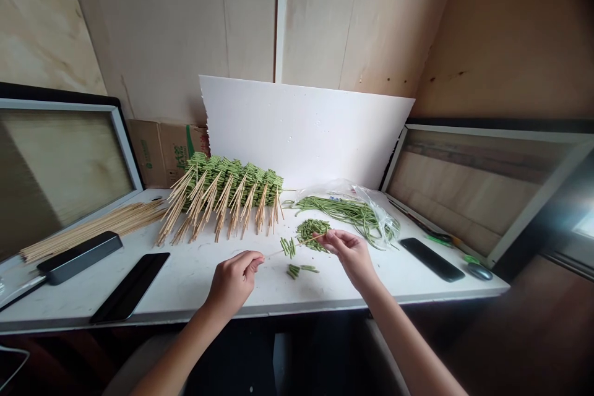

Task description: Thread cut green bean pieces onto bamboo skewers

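Note:
My left hand is closed in a pinch around one end of a thin bamboo skewer. Several short green bean pieces sit side by side across the skewer, between my hands. At the skewer's other end, the fingers of my right hand pinch together on it; whether a bean piece is also between them I cannot tell. Just behind the right fingertips lies a pile of cut green bean pieces. A few loose cut pieces rest on the white table below the skewer.
Finished bean skewers are stacked at the back left, sticks facing me. Bare skewers lie left of them. Long whole beans in a clear plastic bag are at the back right. Phones, a black box and a mouse flank the workspace.

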Demonstrator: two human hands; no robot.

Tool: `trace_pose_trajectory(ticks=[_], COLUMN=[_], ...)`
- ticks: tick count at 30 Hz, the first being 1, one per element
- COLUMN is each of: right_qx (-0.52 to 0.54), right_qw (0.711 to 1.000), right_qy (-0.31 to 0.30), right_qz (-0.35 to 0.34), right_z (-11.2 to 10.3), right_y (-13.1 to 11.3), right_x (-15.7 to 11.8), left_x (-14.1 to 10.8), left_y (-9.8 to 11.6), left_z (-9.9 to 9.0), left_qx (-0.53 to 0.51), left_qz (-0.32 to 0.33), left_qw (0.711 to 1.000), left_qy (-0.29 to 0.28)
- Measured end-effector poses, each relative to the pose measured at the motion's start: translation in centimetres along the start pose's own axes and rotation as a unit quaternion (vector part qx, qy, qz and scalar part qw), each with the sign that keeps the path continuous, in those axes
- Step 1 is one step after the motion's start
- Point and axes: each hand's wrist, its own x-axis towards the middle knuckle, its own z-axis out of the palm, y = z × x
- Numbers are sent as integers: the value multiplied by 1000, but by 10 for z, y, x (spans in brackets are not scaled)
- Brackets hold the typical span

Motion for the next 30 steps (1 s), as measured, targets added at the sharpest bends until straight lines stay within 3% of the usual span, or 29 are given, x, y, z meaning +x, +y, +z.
trace_pose_trajectory(ticks=[6,15,19,23,30], right_qx=[-37,24,60,33,97], right_qw=[999,1000,998,999,995], right_qy=[-2,-12,-7,12,-16], right_qz=[-21,9,21,8,8], right_z=[2,-7,-4,-5,-5], right_y=[-5,16,11,8,6], right_x=[-2,9,9,8,7], left_x=[0,4,5,3,3], left_y=[-1,-1,-3,-2,-1], left_z=[1,-3,-2,-2,-1], left_qx=[1,-13,-25,-45,-61], left_qz=[3,-60,-68,-72,-66], left_qw=[1000,998,997,996,996], left_qy=[-9,13,9,3,0])
